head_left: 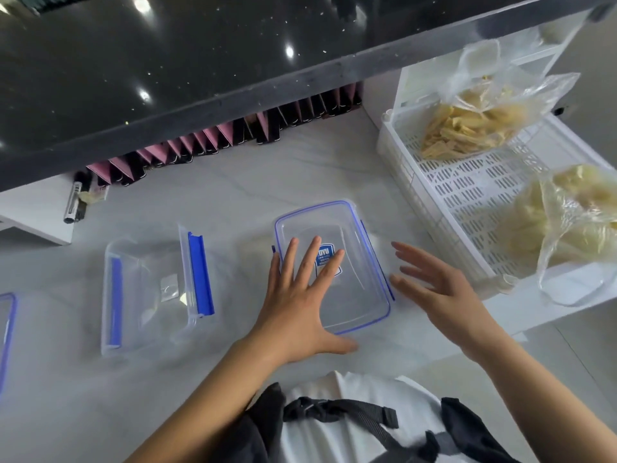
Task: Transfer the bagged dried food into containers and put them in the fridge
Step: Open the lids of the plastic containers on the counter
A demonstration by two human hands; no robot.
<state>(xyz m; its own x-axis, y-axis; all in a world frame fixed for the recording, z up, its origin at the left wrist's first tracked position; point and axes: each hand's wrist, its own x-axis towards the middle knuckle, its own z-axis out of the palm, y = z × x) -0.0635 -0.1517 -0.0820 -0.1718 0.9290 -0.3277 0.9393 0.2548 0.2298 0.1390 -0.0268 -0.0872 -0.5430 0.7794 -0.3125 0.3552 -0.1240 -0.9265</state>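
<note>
At frame centre the left hand [300, 295] lies flat, fingers spread wide, on the lidded clear container [334, 265]. The right hand [434, 289] hovers wide open just beside it. Two bags of dried food [474, 125] sit in the white basket [467, 208], upper right.

This looked like a home kitchen. A pale marble-patterned floor [207, 182] ran under a dark speckled stone worktop [167, 61], and clear plastic food boxes with blue clip lids [334, 265] lay spread out on it. Beside them stood a white slotted plastic rack [474, 195] holding clear bags of dried yellowish food [474, 125], the sort of stock kept in a household pantry.
</note>
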